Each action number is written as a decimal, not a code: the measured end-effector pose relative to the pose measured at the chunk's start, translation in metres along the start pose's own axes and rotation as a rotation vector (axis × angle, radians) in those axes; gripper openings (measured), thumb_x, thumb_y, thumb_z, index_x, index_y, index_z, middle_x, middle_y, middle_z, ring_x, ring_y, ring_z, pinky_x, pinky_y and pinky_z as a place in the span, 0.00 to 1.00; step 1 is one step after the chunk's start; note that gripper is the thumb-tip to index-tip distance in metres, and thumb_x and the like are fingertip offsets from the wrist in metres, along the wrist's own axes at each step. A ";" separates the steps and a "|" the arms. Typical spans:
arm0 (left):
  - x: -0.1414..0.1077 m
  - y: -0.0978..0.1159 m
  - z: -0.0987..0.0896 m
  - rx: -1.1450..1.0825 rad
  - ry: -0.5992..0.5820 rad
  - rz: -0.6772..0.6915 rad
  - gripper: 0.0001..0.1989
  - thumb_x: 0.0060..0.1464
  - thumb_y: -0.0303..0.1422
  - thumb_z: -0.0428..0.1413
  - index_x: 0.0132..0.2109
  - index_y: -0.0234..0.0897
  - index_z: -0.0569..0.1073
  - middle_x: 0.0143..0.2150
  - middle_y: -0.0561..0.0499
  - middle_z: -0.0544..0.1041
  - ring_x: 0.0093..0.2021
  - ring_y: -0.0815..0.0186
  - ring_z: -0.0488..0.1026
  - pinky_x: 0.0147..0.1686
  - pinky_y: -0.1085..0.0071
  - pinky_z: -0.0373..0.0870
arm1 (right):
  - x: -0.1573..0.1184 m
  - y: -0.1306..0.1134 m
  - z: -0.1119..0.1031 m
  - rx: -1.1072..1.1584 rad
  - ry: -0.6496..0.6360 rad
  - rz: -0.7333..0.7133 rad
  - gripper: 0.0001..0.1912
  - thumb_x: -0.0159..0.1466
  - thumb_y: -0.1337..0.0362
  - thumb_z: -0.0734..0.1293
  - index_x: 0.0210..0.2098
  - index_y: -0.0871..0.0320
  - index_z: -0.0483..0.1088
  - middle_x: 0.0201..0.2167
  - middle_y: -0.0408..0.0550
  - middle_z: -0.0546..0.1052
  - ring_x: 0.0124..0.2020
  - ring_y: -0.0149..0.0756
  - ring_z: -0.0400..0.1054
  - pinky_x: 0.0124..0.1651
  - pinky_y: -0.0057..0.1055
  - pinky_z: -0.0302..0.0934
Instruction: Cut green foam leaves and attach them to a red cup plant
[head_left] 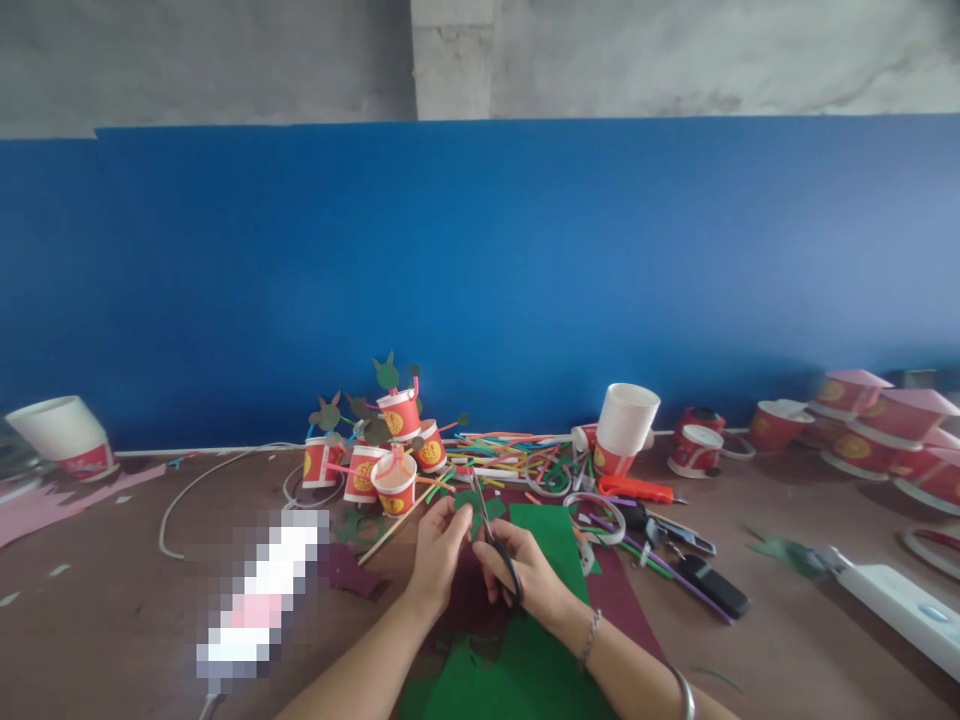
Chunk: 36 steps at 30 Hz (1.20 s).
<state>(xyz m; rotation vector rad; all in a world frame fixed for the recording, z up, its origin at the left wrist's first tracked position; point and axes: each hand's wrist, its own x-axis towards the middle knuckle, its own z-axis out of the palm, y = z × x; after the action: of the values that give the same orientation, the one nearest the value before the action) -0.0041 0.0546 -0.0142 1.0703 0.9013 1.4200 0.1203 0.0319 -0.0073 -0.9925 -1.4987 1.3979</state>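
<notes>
Between the thumb and fingers of my left hand [441, 560] is a small piece of green paper [468, 500]. My right hand [525, 580] has its fingers through the handles of black-handled scissors [513, 580], whose blades point up and away beside that piece. Whether the blades touch the paper is hard to tell. Below both hands lie a large green paper sheet [551, 640] and a dark maroon sheet [626, 610]. Small green scraps are scattered near my wrists.
Red paper cups [394, 480] with green cut-outs stand behind my left hand. Colourful sticks [517, 450] lie at the back, near a white cup stack [626, 425]. An orange utility knife [637, 489], tape roll [596, 517] and black key fob [712, 585] lie right. A blue panel [480, 270] rises behind.
</notes>
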 end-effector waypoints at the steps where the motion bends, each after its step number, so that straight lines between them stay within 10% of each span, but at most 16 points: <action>1: 0.000 0.000 0.000 -0.006 0.002 -0.001 0.16 0.48 0.39 0.58 0.25 0.36 0.60 0.20 0.59 0.60 0.22 0.74 0.56 0.23 0.77 0.55 | 0.000 0.000 0.000 -0.002 0.002 -0.001 0.19 0.55 0.49 0.66 0.28 0.58 0.61 0.11 0.35 0.65 0.10 0.23 0.56 0.11 0.18 0.48; 36: 0.002 0.003 -0.003 0.022 -0.029 0.000 0.16 0.45 0.41 0.59 0.24 0.36 0.61 0.19 0.59 0.61 0.21 0.74 0.57 0.22 0.77 0.54 | -0.001 -0.001 0.001 0.001 0.013 0.031 0.20 0.54 0.48 0.67 0.29 0.59 0.62 0.11 0.35 0.66 0.10 0.24 0.58 0.11 0.18 0.48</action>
<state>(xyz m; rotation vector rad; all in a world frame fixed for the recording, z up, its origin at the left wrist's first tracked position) -0.0083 0.0566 -0.0120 1.1047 0.8978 1.3941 0.1195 0.0305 -0.0068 -1.0272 -1.4786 1.4110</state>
